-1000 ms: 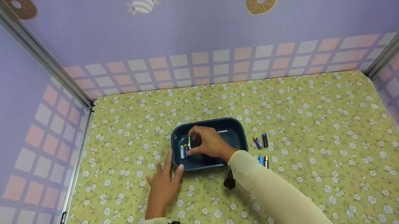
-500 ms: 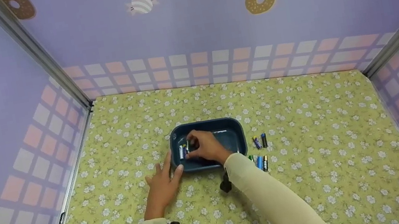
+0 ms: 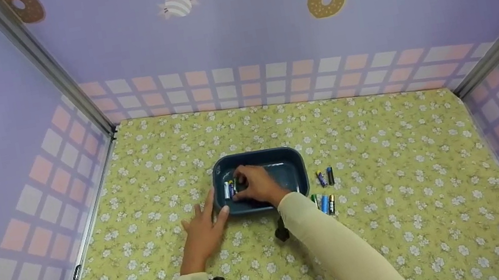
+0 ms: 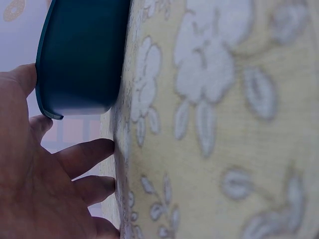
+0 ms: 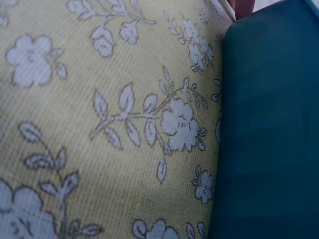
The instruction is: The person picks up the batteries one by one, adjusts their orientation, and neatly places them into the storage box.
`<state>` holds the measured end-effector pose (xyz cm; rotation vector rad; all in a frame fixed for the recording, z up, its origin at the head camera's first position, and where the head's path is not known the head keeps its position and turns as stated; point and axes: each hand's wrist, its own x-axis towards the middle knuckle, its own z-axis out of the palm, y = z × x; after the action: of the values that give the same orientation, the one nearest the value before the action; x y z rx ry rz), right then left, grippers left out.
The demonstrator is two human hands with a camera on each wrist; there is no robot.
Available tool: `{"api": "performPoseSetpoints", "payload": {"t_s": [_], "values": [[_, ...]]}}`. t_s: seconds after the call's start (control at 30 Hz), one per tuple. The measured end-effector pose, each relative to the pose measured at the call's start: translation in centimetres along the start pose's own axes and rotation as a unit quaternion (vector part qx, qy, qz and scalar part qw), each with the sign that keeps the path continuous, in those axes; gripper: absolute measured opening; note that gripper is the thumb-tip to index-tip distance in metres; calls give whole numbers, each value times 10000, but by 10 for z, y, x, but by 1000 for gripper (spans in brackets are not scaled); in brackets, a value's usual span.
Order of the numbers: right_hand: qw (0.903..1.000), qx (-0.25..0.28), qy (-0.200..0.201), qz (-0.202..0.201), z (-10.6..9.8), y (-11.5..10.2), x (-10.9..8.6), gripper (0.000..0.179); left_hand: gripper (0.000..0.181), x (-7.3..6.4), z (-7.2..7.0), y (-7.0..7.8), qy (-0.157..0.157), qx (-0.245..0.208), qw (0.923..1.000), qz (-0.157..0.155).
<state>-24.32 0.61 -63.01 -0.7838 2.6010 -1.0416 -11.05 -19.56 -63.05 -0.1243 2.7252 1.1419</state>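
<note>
A dark teal tray [image 3: 292,167] sits mid-table on the flowered yellow cloth. My right hand [image 3: 251,185] reaches down into its left half and pinches a small battery [image 3: 232,187] low against the tray floor, beside another battery [image 3: 226,190] that lies there. My left hand [image 3: 203,226] lies flat on the cloth in front of the tray's left corner, fingers straight, thumb against the rim. The left wrist view shows that hand [image 4: 45,189] spread on the cloth beside the tray wall [image 4: 79,55]. The right wrist view shows only cloth and the tray wall [image 5: 269,129].
Several loose batteries lie on the cloth right of the tray: a pair [image 3: 325,177] near its far corner and a cluster [image 3: 324,202] nearer to me. Purple patterned walls close in the table on three sides.
My right hand has sunk lower into the tray's left half with the battery, towards the one lying there. The left hand has stayed put.
</note>
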Motion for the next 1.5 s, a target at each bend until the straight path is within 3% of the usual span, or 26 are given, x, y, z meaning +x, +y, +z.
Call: {"api": "performPoseSetpoints", "payload": {"t_s": [0.97,1.5], "values": [[9975,-634,-179,253,1,-6,1,53,81,0,0,1,54,89,9999,-27],[9992,-10,-260,293,-4,-4,0,60,82,0,0,1,61,104,9999,25]]}}
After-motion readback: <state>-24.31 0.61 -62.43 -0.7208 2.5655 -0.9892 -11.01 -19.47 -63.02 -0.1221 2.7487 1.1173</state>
